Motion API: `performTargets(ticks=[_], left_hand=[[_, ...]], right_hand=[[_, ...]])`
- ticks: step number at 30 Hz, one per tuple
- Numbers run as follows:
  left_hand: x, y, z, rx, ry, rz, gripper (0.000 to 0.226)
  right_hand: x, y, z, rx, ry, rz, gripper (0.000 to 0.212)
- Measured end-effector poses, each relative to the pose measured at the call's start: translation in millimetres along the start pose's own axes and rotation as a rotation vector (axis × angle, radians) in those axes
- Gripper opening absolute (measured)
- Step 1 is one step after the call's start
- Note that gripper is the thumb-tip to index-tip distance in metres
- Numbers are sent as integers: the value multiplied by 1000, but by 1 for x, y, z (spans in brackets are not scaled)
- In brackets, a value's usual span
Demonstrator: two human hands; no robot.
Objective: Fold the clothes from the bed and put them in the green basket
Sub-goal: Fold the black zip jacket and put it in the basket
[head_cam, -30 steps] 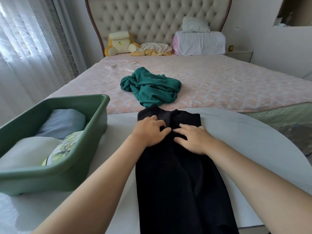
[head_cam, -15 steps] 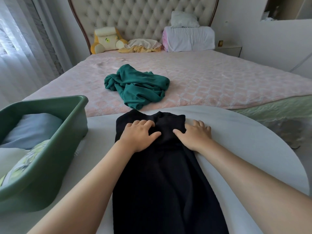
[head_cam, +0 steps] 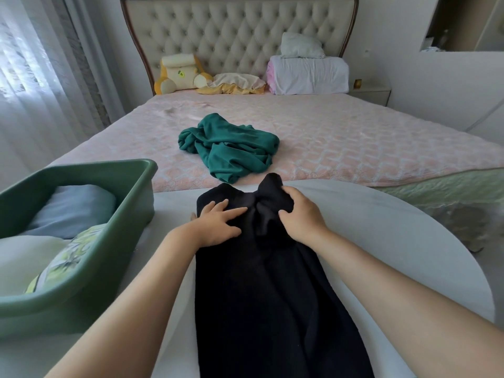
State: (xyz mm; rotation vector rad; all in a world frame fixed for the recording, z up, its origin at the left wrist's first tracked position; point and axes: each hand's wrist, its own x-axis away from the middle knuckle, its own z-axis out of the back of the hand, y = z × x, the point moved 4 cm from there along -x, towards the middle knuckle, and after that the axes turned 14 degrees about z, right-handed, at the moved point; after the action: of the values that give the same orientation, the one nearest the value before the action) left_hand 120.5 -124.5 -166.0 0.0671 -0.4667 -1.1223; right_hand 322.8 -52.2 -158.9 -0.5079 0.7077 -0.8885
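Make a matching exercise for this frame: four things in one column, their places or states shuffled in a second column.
Column one
1. black garment
2. teal garment
3. green basket
4. right hand

Column two
A. lies crumpled on the bed
B. grips the black garment's far end
C. holds folded clothes
D. spread along the white table

Pairs: 1-D, 2-A, 3-C, 4-B

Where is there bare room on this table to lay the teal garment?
The white table right of the black garment and right arm, out to its round edge, is bare. The strip between the green basket and the garment is narrow, with the left arm across it.
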Motion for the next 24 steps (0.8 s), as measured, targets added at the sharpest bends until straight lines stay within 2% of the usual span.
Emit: performTargets(ticks=[4,6,8,10,12,13,15,17,19,21,23,24], left_hand=[[1,-3,-4,248,140,-60,74],[1,-6,-4,528,193,-49,83],[2,-12,-4,900,199,27,65],[2,-19,-5,1256,87,121,35],[5,-22,-5,1509,-68,165,34],[5,-25,-4,1526,-92,165,39],[2,-29,-3,1410,-41,173,41],[-4,-36,-3,1274,80,227,29],[-15,-44,-1,1216,166,283,14],[-23,-50,4,1201,173,291,13],[-33,-56,6,1164,181,283,16],[-36,-57,8,1137,192,280,16]], right_hand=[[-7,-35,9,-57,155,13,58],[-8,-59,6,-45,136,86,62],[-6,-79,-6,-32,44,152,70],[-1,-90,-25,-68,-110,164,83],[6,-96,-44,-118,-296,135,91],[8,-97,-51,-122,-363,115,91],[7,-99,-54,-133,-425,83,88],[2,-99,-51,-186,-456,71,82],[-3,-95,-49,-317,-433,73,69],[-4,-91,-44,-399,-321,115,58],[-8,-83,-38,-217,-188,215,51],[-9,-80,-39,-78,-181,259,52]])
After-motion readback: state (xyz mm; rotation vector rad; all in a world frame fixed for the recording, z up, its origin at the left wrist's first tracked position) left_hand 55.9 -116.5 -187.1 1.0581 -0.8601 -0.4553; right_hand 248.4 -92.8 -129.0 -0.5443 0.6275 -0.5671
